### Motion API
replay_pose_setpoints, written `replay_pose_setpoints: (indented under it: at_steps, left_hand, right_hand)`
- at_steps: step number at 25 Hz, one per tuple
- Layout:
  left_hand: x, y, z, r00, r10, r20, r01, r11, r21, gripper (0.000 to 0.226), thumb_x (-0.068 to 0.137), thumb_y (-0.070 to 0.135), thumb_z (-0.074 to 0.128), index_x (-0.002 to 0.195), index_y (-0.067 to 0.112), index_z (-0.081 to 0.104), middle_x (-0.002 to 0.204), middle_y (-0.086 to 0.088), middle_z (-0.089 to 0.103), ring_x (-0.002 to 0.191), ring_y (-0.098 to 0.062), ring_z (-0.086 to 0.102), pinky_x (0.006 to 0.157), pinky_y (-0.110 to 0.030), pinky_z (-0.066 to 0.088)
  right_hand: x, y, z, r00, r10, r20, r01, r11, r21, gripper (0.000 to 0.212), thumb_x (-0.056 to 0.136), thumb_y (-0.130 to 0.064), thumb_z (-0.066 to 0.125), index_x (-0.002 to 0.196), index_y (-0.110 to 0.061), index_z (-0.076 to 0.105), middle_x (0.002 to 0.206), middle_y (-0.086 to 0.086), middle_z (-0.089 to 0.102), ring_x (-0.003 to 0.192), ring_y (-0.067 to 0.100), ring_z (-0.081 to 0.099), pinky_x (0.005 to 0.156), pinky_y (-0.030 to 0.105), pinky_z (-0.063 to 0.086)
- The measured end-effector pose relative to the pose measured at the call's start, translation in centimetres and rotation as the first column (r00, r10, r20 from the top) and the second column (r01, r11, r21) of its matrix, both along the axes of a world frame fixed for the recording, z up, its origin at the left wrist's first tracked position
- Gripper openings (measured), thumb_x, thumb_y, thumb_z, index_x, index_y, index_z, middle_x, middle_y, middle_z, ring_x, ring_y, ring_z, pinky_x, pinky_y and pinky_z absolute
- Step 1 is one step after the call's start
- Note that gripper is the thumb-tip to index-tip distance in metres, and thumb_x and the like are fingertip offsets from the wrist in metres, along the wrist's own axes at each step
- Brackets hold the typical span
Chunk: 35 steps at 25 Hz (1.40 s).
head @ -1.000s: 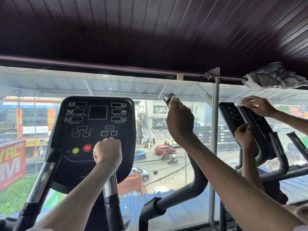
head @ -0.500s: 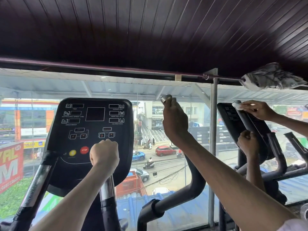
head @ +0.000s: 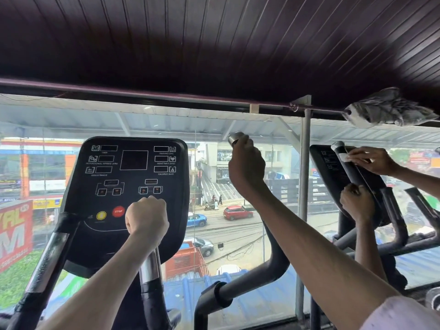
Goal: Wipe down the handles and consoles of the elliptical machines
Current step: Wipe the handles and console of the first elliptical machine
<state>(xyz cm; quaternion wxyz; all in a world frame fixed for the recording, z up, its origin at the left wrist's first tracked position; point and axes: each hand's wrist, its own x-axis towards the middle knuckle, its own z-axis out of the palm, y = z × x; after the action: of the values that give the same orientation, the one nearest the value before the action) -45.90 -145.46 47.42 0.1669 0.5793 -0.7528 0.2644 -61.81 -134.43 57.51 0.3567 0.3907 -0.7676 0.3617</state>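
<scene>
Your left hand [head: 146, 219] is a closed fist round the inner grip bar [head: 149, 265], chrome above and black below, at 6 o'clock of the black elliptical console [head: 128, 186]. Legible console text: DISTANCE (km), HEART RATE (bpm), CALORIES (kcal), ROTATIONAL SPEED, a red round STOP button [head: 118, 211], with a yellow button [head: 101, 215] at its 9 o'clock. Your right hand [head: 246, 166] is wrapped round the top of the curved black moving handle [head: 266, 265], just under its chrome end cap [head: 234, 138]; whether a cloth sits inside that grip, cannot tell. At 3 o'clock, a second person's hands work on the neighbouring machine's handle [head: 350, 166], one pressing a white wipe [head: 344, 157] to it.
</scene>
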Motion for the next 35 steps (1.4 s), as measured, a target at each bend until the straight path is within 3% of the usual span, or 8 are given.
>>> replay_pose_setpoints:
  at_steps: [3, 8, 11, 17, 22, 26, 32, 35]
  left_hand:
    - [0.1, 0.1, 0.0, 1.000, 0.002, 0.003, -0.002, 1.000, -0.009, 0.016, 0.077, 0.020, 0.064, 0.090, 0.023, 0.072, 0.079, 0.006, 0.057, 0.080, -0.020, 0.067, 0.058, -0.031, 0.057]
    - [0.2, 0.6, 0.3, 1.000, 0.006, 0.002, -0.006, 1.000, 0.008, 0.016, 0.079, 0.019, 0.062, 0.091, 0.021, 0.072, 0.083, 0.005, 0.061, 0.080, -0.020, 0.067, 0.059, -0.031, 0.058]
    - [0.1, 0.9, 0.4, 1.000, 0.015, -0.003, -0.015, 1.000, 0.011, 0.016, 0.079, 0.019, 0.062, 0.091, 0.022, 0.073, 0.081, 0.006, 0.062, 0.078, -0.020, 0.067, 0.058, -0.031, 0.058]
    - [0.2, 1.3, 0.4, 1.000, -0.001, -0.010, 0.001, 1.000, -0.001, 0.016, 0.084, 0.022, 0.060, 0.096, 0.024, 0.070, 0.084, 0.006, 0.055, 0.085, -0.019, 0.065, 0.062, -0.031, 0.058]
    - [0.2, 1.3, 0.5, 1.000, -0.009, -0.018, 0.008, 1.000, -0.018, 0.015, 0.085, 0.023, 0.059, 0.096, 0.025, 0.069, 0.092, 0.007, 0.061, 0.088, -0.017, 0.064, 0.064, -0.030, 0.058]
    - [0.1, 1.2, 0.5, 1.000, -0.004, -0.027, 0.004, 1.000, -0.011, 0.016, 0.084, 0.022, 0.060, 0.095, 0.025, 0.070, 0.085, 0.007, 0.057, 0.085, -0.018, 0.064, 0.063, -0.029, 0.058]
    - [0.2, 1.3, 0.3, 1.000, -0.005, -0.026, 0.004, 0.998, -0.069, 0.015, 0.089, 0.031, 0.058, 0.098, 0.026, 0.069, 0.095, 0.007, 0.063, 0.092, -0.017, 0.064, 0.058, -0.024, 0.049]
    - [0.3, 1.3, 0.5, 1.000, 0.008, -0.018, -0.010, 0.997, -0.071, 0.015, 0.089, 0.030, 0.058, 0.099, 0.025, 0.069, 0.095, 0.007, 0.063, 0.091, -0.016, 0.064, 0.057, -0.024, 0.048]
  right_hand:
    - [-1.2, 0.0, -2.6, 0.987, 0.031, -0.155, -0.029, 0.999, 0.020, 0.058, 0.089, 0.004, 0.059, 0.143, 0.007, 0.038, 0.135, 0.022, 0.053, 0.117, 0.032, 0.058, 0.081, 0.038, 0.056]
    - [-1.7, 1.2, -1.0, 0.990, 0.131, 0.045, -0.128, 0.989, -0.076, 0.037, 0.092, -0.003, 0.059, 0.129, 0.000, 0.050, 0.120, 0.018, 0.062, 0.106, 0.034, 0.063, 0.071, 0.036, 0.045]
    - [-1.1, 0.6, 0.8, 0.980, 0.144, 0.139, -0.134, 0.987, -0.085, 0.029, 0.096, -0.004, 0.052, 0.125, 0.000, 0.053, 0.119, 0.020, 0.061, 0.109, 0.038, 0.061, 0.076, 0.039, 0.046]
    - [-1.2, 0.5, -3.3, 0.974, 0.041, -0.224, -0.035, 0.999, 0.032, 0.063, 0.092, 0.006, 0.055, 0.149, 0.007, 0.028, 0.151, 0.025, 0.038, 0.134, 0.034, 0.045, 0.093, 0.039, 0.052]
    - [-1.6, 1.5, -1.6, 0.996, 0.089, -0.002, -0.089, 0.995, -0.034, 0.036, 0.093, -0.002, 0.054, 0.129, -0.003, 0.049, 0.121, 0.015, 0.061, 0.107, 0.035, 0.062, 0.075, 0.038, 0.048]
    - [-2.2, 0.3, 0.9, 0.981, 0.151, 0.124, -0.145, 0.988, -0.057, 0.030, 0.096, -0.005, 0.052, 0.125, 0.000, 0.053, 0.118, 0.021, 0.062, 0.108, 0.040, 0.061, 0.081, 0.042, 0.049]
    - [-1.1, 1.4, -4.3, 0.963, -0.058, -0.262, 0.061, 0.998, 0.001, 0.056, 0.084, 0.002, 0.067, 0.136, 0.008, 0.047, 0.116, 0.019, 0.063, 0.098, 0.029, 0.066, 0.066, 0.034, 0.057]
    - [-1.0, 2.3, -3.5, 0.991, 0.024, -0.130, -0.018, 0.999, 0.049, 0.045, 0.092, -0.002, 0.058, 0.135, 0.001, 0.045, 0.120, 0.015, 0.060, 0.103, 0.031, 0.063, 0.071, 0.036, 0.052]
